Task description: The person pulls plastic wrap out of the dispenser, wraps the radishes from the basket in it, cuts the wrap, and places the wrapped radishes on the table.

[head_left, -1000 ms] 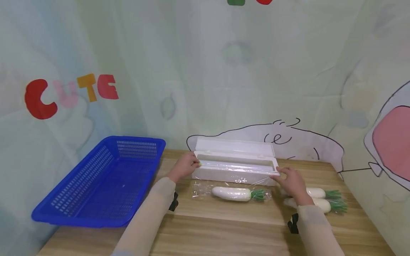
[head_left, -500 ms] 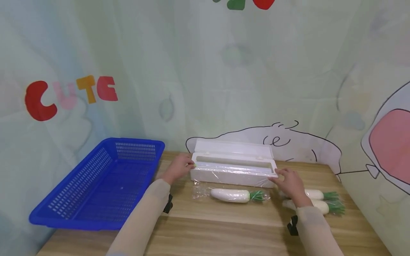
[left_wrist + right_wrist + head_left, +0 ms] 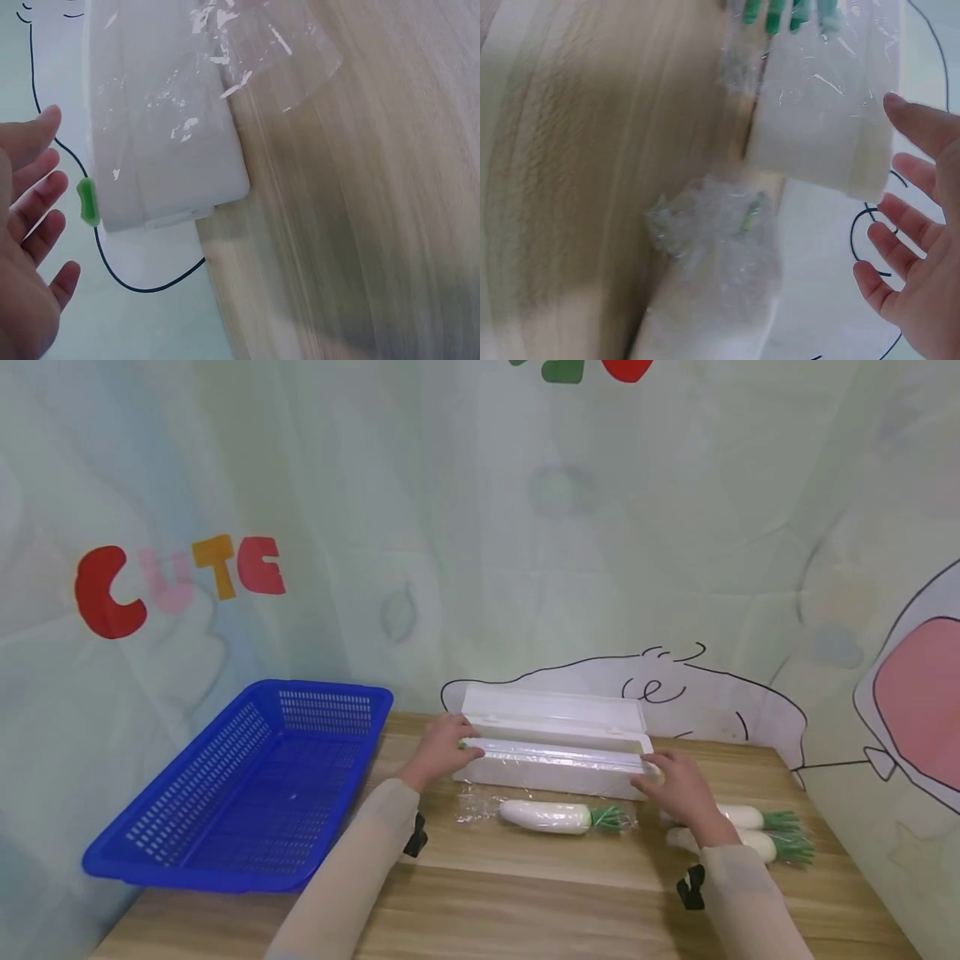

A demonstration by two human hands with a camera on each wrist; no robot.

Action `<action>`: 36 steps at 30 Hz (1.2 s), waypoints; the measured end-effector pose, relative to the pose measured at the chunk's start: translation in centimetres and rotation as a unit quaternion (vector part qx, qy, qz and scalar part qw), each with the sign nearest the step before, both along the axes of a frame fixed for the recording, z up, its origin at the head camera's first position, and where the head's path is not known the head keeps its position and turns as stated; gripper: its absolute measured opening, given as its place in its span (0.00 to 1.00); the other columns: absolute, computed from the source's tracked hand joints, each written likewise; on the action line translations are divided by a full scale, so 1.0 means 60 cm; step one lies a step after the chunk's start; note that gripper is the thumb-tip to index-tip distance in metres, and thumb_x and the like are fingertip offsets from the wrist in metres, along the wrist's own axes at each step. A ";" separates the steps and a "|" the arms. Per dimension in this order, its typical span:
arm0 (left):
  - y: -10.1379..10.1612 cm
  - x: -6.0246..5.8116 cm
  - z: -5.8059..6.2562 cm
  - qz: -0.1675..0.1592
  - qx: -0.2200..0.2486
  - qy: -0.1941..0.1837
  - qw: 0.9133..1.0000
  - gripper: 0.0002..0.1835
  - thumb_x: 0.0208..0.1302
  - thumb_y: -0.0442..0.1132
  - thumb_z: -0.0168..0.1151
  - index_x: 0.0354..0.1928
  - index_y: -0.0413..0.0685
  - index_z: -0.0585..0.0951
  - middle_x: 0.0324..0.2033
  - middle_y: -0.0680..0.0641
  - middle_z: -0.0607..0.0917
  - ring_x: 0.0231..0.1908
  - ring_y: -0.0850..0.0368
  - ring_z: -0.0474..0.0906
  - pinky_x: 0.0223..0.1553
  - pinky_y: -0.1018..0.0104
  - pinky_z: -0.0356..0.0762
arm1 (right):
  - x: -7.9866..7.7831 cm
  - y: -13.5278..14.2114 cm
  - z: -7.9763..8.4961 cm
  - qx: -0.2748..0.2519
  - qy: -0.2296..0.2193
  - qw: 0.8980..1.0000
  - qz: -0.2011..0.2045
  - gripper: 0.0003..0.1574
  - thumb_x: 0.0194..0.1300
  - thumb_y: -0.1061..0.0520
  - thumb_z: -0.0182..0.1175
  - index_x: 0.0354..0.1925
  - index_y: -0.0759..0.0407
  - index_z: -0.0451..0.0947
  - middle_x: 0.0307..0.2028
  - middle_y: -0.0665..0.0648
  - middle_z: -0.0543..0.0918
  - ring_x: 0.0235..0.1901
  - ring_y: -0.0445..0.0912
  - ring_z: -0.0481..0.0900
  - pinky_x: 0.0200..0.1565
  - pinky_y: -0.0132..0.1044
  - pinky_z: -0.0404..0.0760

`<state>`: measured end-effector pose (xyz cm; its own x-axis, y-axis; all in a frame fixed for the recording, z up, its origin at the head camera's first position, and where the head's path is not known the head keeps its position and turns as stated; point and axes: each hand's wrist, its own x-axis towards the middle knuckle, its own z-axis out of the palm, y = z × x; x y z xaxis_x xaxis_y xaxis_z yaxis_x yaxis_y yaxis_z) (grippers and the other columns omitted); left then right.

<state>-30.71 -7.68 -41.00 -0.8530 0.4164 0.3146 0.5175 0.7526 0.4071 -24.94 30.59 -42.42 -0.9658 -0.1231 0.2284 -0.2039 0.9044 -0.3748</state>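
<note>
A long white cling film dispenser box (image 3: 558,777) stands at the back of the table with its lid (image 3: 553,706) tipped back. Clear film (image 3: 480,802) drapes over its front onto the table, and a white radish (image 3: 546,817) with green stalks lies on it. At the box's left end is my left hand (image 3: 446,743); the left wrist view shows its loosely bent fingers apart from a small green slider (image 3: 88,201). My right hand (image 3: 678,785) is at the right end, its thumb at the box's edge in the right wrist view and its fingers (image 3: 889,289) loosely bent.
A blue plastic basket (image 3: 330,785) sits on the left of the wooden table (image 3: 510,910). Two more radishes in clear wrap, one nearer (image 3: 757,843) and one farther (image 3: 742,816), lie by my right forearm. A printed curtain (image 3: 495,527) hangs behind.
Both hands stay at the box ends, the left one now reaching farther in over the left end. The white strip along the front has risen, covering more of the opening. The radishes have not moved.
</note>
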 end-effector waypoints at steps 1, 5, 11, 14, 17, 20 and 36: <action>0.002 0.000 -0.002 0.002 -0.006 0.000 1.000 0.16 0.57 0.42 0.68 0.45 0.41 0.85 0.41 0.45 0.82 0.47 0.47 0.73 0.53 0.46 0.65 | 0.000 -0.001 0.001 0.002 0.002 1.000 0.005 0.30 0.62 0.48 0.64 0.55 0.67 0.77 0.56 0.75 0.73 0.56 0.70 0.68 0.57 0.65 0.65; 0.007 0.000 -0.012 0.019 -0.028 0.000 0.999 0.14 0.57 0.43 0.69 0.43 0.43 0.86 0.40 0.46 0.82 0.50 0.47 0.73 0.56 0.45 0.63 | 0.001 -0.006 0.004 0.001 0.018 1.000 0.020 0.22 0.63 0.52 0.63 0.49 0.66 0.81 0.53 0.72 0.75 0.55 0.67 0.69 0.56 0.63 0.66; 0.005 0.003 -0.029 0.047 -0.017 -0.004 0.999 0.11 0.57 0.41 0.69 0.40 0.45 0.86 0.41 0.46 0.82 0.58 0.43 0.69 0.62 0.40 0.57 | 0.003 -0.012 -0.004 -0.037 0.049 0.998 0.032 0.08 0.61 0.61 0.63 0.36 0.65 0.83 0.45 0.67 0.79 0.50 0.64 0.72 0.54 0.61 0.67; 0.007 0.004 -0.033 0.049 -0.002 0.000 0.999 0.09 0.56 0.40 0.69 0.39 0.45 0.86 0.40 0.46 0.82 0.54 0.45 0.71 0.61 0.41 0.59 | 0.007 -0.010 -0.013 -0.063 0.067 0.995 0.038 0.04 0.60 0.64 0.64 0.34 0.65 0.83 0.43 0.66 0.80 0.49 0.63 0.73 0.54 0.60 0.68; 0.008 0.002 -0.036 0.051 0.004 0.002 0.999 0.08 0.57 0.39 0.68 0.38 0.46 0.86 0.39 0.47 0.82 0.49 0.48 0.72 0.58 0.43 0.60 | 0.012 -0.006 -0.023 -0.082 0.095 0.991 0.045 0.03 0.59 0.65 0.65 0.33 0.65 0.83 0.42 0.65 0.81 0.49 0.62 0.73 0.54 0.58 0.69; 0.008 0.000 -0.039 0.057 0.009 0.000 0.998 0.08 0.57 0.39 0.68 0.38 0.46 0.86 0.39 0.48 0.82 0.48 0.50 0.72 0.56 0.46 0.61 | 0.018 -0.004 -0.031 -0.100 0.123 0.986 0.053 0.03 0.57 0.66 0.66 0.33 0.66 0.83 0.42 0.66 0.81 0.48 0.62 0.75 0.53 0.58 0.70; 0.009 0.020 -0.041 0.052 0.014 0.044 0.998 0.03 0.59 0.38 0.67 0.30 0.49 0.84 0.46 0.47 0.81 0.53 0.47 0.70 0.57 0.41 0.57 | 0.035 -0.003 -0.043 -0.142 0.148 0.978 0.046 0.04 0.54 0.68 0.68 0.32 0.64 0.84 0.44 0.66 0.81 0.48 0.61 0.74 0.40 0.47 0.72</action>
<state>-29.52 -7.11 -43.45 -0.8597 0.3172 0.4004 0.4718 0.7936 0.3842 -22.86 30.40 -44.99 -0.8402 -0.0976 0.5335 -0.4171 0.7450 -0.5205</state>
